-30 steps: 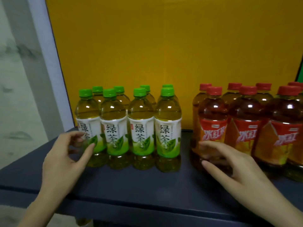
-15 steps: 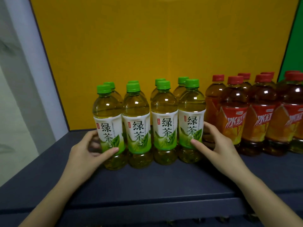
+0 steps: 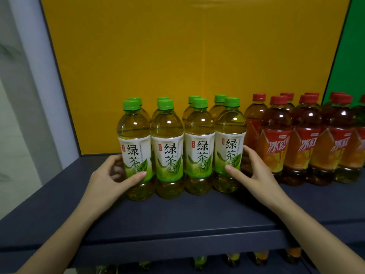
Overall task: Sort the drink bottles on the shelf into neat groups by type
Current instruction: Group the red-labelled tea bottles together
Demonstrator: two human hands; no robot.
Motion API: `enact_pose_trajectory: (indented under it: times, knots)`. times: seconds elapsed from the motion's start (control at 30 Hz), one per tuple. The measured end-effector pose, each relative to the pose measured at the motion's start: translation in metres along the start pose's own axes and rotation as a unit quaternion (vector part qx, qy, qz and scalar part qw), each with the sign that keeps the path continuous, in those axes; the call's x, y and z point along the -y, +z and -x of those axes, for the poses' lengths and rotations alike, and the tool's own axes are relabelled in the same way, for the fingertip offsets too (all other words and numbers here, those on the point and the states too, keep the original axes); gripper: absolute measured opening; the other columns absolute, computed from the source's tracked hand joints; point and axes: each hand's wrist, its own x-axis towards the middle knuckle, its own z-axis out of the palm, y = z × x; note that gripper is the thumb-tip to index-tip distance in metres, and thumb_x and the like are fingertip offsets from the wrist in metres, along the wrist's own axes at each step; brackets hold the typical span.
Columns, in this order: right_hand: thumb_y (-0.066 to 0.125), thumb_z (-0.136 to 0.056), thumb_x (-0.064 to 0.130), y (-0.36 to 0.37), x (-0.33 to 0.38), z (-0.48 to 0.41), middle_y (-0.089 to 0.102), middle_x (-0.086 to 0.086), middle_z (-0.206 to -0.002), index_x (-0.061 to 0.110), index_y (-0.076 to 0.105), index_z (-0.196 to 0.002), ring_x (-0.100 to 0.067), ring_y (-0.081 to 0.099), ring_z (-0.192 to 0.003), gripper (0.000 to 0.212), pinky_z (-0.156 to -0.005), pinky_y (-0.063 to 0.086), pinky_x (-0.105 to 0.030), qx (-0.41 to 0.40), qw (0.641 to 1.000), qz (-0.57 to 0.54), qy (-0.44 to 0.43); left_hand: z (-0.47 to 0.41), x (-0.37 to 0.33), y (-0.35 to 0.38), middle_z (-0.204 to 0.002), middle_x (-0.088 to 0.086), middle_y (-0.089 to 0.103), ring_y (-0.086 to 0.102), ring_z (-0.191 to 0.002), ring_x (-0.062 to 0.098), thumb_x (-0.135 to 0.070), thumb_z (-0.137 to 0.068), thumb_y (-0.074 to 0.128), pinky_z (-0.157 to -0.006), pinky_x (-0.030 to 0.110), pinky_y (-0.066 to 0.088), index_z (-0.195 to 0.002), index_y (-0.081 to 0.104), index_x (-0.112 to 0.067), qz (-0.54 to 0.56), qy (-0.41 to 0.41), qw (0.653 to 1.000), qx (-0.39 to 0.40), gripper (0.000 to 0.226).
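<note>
Shelf (image 3: 177,220) carrying two sorted blocks: green tea bottles (image 3: 199,155) standing left of centre, red tea bottles (image 3: 304,153) filling the right end, just beside. Left hand (image 3: 106,178) and right hand (image 3: 254,175) are curling round the green block's end bottles; only tidying seemingly remaining.

Grouped left on the shelf (image 3: 177,214): eight green-capped bottles (image 3: 199,147), pale tea, upright in two tight rows. Just beside, on the right: red-capped bottles (image 3: 276,139), darker tea, upright in rows.
</note>
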Motion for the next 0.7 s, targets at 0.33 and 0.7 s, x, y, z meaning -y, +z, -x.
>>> enact_pose_trajectory:
  times: [0.33, 0.7]
  knots:
    - [0.073, -0.063, 0.032, 0.003, 0.008, -0.018, 0.056, 0.018, -0.118, 0.036, 0.034, -0.131, 0.003, 0.055, -0.104, 0.078, -0.074, 0.050, -0.013, 0.116, 0.971, -0.178, 0.110, -0.020, -0.008, -0.003, -0.108, -0.023, 0.055, 0.058, -0.082, -0.020, -0.064, -0.014, 0.083, -0.060, 0.002, 0.047, -0.128, 0.036, -0.033, 0.111, -0.093, 0.976, 0.163, 0.127]
    - [0.066, -0.070, 0.033, 0.007, 0.008, -0.017, 0.057, 0.020, -0.111, 0.038, 0.038, -0.121, 0.005, 0.056, -0.101, 0.058, -0.069, 0.048, -0.006, 0.121, 0.970, -0.183, 0.108, -0.019, -0.006, -0.003, -0.108, -0.027, 0.055, 0.053, -0.094, -0.011, -0.072, -0.015, 0.078, -0.070, 0.009, 0.043, -0.122, 0.039, -0.039, 0.096, -0.098, 0.976, 0.167, 0.119]
